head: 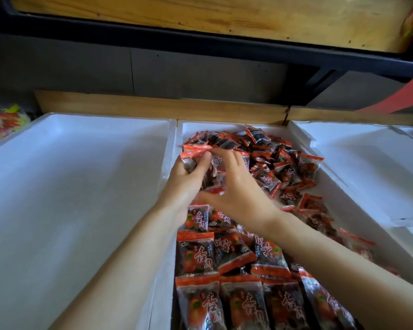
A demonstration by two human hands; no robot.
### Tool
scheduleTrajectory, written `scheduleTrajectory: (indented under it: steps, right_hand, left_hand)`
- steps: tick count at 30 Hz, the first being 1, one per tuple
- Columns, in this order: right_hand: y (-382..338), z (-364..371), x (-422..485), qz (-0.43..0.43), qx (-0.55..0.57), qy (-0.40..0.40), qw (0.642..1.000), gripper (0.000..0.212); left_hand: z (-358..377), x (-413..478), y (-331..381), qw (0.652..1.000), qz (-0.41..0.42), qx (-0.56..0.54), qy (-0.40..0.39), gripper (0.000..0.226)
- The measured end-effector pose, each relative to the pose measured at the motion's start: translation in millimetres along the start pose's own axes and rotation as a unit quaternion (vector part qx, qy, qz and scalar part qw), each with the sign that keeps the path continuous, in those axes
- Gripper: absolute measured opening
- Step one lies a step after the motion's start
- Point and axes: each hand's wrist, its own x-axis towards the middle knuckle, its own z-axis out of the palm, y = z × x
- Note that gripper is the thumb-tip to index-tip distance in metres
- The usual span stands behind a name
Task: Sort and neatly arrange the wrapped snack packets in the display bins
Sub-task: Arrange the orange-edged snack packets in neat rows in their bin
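Orange-edged snack packets (246,210) filled the middle bin (171,148), w/ both hands working at its far half. Left hand (185,184) was closed round a bunched handful (196,160) of packets, fingers curled, thumb pinning the top one. Right hand (234,186) lay just beside it, touching or nearly so, fingers spread fairly wide over the pile; couldn't tell if it actually gripped anything or only pressed down.

Risks, as I judged them: the handful looked loosely stacked, so a slack thumb could let slick wrappers slide out and scatter back into the heap. Beyond and to the right of the hands the packets (284,163) lay jumbled at all angles, mounded against the bin's right wall, so a careless sweep of the right hand might push some over into the right bin (343,144). Nearer than the hands, under the forearms, neat rows (243,303) lay face up and flat; a dragging wrist or forearm could knock those out of line.

Packets themselves: small pillow-style wraps, clear film showing dark contents, orange-red crimped ends, red-and-white printed characters, an orange fruit picture. Glossy, light, prob. crinkly and slippery.

Left bin (76,163), beside the left forearm, was white and held nothing visible. Colourful sweets (5,122) sat well apart, far to the left.
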Motion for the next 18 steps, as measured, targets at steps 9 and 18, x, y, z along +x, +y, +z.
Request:
scheduleTrajectory:
  steps: [9,18]
  right_hand:
    - [-5,-7,-6,0.033,0.013,-0.033,0.999,0.043]
    - [37,-52,-4,0.195,0.075,0.037,0.977,0.017]
  left_hand:
    - [-1,1,7,0.992,-0.075,-0.097,-0.002,0.047]
    - [0,-2,-1,0.999,-0.013,-0.039,-0.023,0.013]
